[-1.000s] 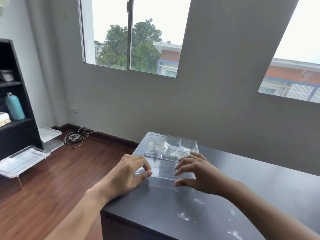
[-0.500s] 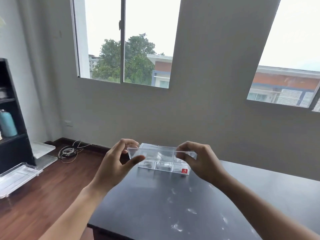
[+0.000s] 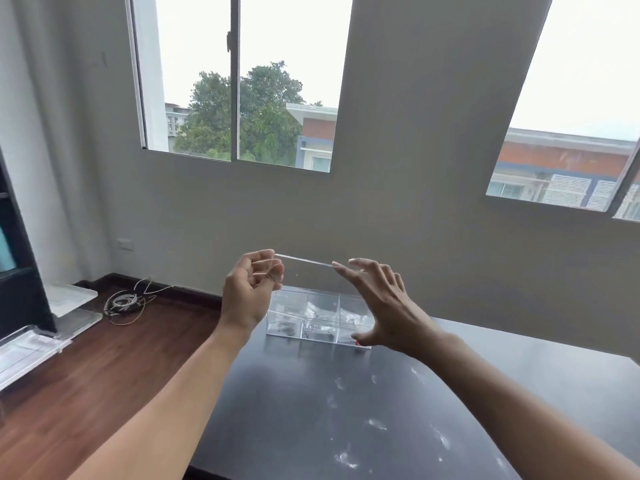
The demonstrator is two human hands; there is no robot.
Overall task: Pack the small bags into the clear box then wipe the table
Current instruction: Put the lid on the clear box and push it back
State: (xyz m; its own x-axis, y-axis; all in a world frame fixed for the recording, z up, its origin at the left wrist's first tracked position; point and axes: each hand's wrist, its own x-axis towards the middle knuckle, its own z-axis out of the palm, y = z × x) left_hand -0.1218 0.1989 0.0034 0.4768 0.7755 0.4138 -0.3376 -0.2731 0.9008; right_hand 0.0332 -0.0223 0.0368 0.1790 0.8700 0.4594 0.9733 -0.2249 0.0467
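Clear box [image 3: 318,318] on table [image 3: 346,410] far edge, lid [image 3: 304,260] above it between both hands

no words or numbers to read anywhere, small red sticker [image 3: 356,342] on the clear box [image 3: 320,320], too tiny to read

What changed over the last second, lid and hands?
Both hands went from resting on the closed clear box to lifting its lid clear above it; left hand pinches one end, right hand fingers touch the other. Box stays on the table.
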